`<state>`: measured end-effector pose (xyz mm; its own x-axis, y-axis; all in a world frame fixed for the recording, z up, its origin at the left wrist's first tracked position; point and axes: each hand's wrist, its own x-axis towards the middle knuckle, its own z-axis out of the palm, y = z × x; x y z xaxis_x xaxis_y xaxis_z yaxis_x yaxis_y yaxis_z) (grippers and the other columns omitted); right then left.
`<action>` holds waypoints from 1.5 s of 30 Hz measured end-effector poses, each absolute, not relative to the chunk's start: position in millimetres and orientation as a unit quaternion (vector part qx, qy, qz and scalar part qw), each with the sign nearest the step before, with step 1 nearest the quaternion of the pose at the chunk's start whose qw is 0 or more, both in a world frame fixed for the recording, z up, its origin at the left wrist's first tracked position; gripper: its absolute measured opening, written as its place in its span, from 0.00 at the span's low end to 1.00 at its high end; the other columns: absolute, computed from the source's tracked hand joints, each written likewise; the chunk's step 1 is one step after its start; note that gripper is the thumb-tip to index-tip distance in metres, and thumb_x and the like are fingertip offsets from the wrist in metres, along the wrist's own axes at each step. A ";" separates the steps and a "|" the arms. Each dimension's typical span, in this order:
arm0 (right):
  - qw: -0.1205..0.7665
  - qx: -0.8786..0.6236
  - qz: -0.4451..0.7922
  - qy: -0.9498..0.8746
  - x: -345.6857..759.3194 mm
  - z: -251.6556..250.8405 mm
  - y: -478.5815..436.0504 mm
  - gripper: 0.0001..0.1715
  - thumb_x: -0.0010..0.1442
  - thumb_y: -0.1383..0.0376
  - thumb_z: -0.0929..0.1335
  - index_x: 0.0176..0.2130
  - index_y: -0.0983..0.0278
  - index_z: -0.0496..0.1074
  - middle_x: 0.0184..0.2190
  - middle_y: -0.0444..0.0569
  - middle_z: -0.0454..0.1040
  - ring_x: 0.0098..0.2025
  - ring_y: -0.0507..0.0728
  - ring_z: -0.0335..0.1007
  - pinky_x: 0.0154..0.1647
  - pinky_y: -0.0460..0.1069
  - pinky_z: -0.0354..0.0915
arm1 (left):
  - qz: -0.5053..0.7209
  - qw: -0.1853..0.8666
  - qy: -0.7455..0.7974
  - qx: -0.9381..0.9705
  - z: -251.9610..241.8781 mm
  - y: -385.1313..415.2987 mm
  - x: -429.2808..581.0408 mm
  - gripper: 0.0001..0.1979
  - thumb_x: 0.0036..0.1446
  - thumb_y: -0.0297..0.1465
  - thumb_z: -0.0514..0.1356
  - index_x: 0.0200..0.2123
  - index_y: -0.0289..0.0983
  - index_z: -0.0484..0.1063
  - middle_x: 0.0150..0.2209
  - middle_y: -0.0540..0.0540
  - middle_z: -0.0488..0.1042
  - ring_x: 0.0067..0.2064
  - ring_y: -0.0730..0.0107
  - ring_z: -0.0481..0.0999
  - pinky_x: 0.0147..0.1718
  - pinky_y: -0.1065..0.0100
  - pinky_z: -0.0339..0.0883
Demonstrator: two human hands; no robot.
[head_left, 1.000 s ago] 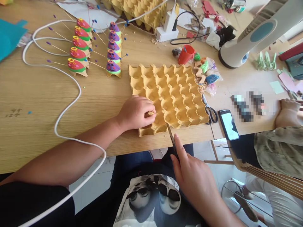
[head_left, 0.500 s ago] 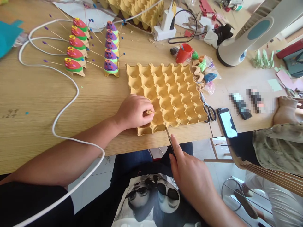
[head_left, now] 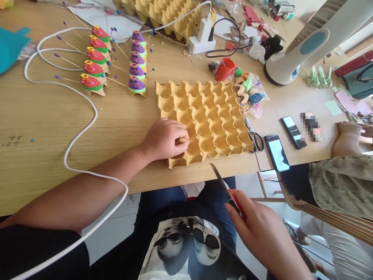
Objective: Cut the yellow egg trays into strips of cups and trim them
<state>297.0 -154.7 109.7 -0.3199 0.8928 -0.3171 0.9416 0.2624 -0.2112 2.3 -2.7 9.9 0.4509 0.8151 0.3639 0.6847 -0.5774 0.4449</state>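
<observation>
A yellow egg tray [head_left: 210,116] lies flat at the near edge of the wooden table [head_left: 52,124]. My left hand [head_left: 164,138] rests on the tray's near left corner, fingers pinched on one of its raised peaks. My right hand [head_left: 259,229] is below the table edge, over my lap, closed on a red-handled knife [head_left: 225,186]. The blade points up and left toward the tray's front edge and is clear of the cardboard.
Two rows of painted cones [head_left: 94,60] with pins stand at the back left, ringed by a white cable [head_left: 78,136]. Scissors [head_left: 254,135], two phones [head_left: 276,152], a red cup [head_left: 225,68] and a fan base [head_left: 288,58] lie right. Another person's hand [head_left: 345,138] rests at far right.
My right hand has pulled the knife back and to the right, out of the tray's front edge and down over my lap. My left hand has stayed on the tray.
</observation>
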 end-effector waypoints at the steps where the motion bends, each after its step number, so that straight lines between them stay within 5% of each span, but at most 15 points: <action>1: 0.056 0.593 -0.178 0.783 300.4 108.3 -153.3 0.13 0.74 0.57 0.62 0.44 0.60 0.71 0.21 0.40 0.75 0.19 0.55 0.71 0.20 0.48 0.52 | 0.279 0.118 0.444 0.843 9.7 -2.9 2.4 0.09 0.59 0.32 0.61 0.28 0.40 0.78 0.30 0.49 0.82 0.34 0.63 0.78 0.36 0.59 0.62; 6: -0.013 0.628 -0.215 0.748 302.0 85.8 -146.0 0.17 0.74 0.54 0.62 0.52 0.60 0.72 0.24 0.41 0.77 0.21 0.55 0.70 0.23 0.47 0.58 | 0.294 0.124 0.436 0.842 7.3 -3.7 1.7 0.08 0.61 0.33 0.62 0.31 0.40 0.80 0.32 0.49 0.83 0.36 0.63 0.80 0.37 0.60 0.63; 11: -0.103 0.621 -0.283 0.724 293.7 56.8 -142.7 0.18 0.74 0.56 0.62 0.56 0.60 0.73 0.35 0.47 0.82 0.33 0.57 0.78 0.32 0.49 0.67 | 0.334 0.157 0.407 0.836 12.6 -4.2 -2.1 0.10 0.65 0.39 0.62 0.40 0.42 0.82 0.37 0.49 0.85 0.37 0.66 0.81 0.40 0.62 0.65; 16: -0.151 0.604 -0.296 0.724 287.7 36.7 -138.6 0.18 0.74 0.58 0.62 0.57 0.61 0.72 0.41 0.50 0.83 0.42 0.60 0.80 0.40 0.51 0.71 | 0.343 0.139 0.423 0.827 27.0 -7.1 -6.0 0.12 0.66 0.42 0.60 0.37 0.43 0.81 0.38 0.49 0.85 0.41 0.63 0.80 0.48 0.58 0.65; 29: -0.215 0.601 -0.272 0.720 293.5 13.6 -133.3 0.19 0.74 0.58 0.62 0.58 0.62 0.71 0.45 0.53 0.83 0.45 0.60 0.82 0.44 0.52 0.74 | 0.202 -0.041 0.383 0.900 45.3 -41.4 12.8 0.19 0.65 0.49 0.61 0.37 0.39 0.80 0.36 0.44 0.81 0.38 0.57 0.76 0.36 0.57 0.65; 37: -0.216 0.593 -0.255 0.733 286.7 13.3 -141.5 0.21 0.73 0.61 0.62 0.62 0.62 0.68 0.48 0.54 0.84 0.46 0.61 0.83 0.44 0.52 0.77 | 0.192 -0.049 0.423 0.884 23.3 -69.2 12.4 0.18 0.64 0.45 0.63 0.49 0.40 0.79 0.48 0.39 0.82 0.47 0.51 0.79 0.43 0.53 0.69; 45: -0.195 0.566 -0.234 0.766 272.1 13.9 -142.8 0.26 0.74 0.64 0.62 0.68 0.65 0.64 0.52 0.58 0.83 0.51 0.62 0.83 0.50 0.54 0.78 | 0.247 -0.008 0.432 0.867 12.3 -67.7 16.9 0.09 0.66 0.36 0.62 0.44 0.41 0.80 0.45 0.46 0.85 0.38 0.61 0.82 0.40 0.54 0.63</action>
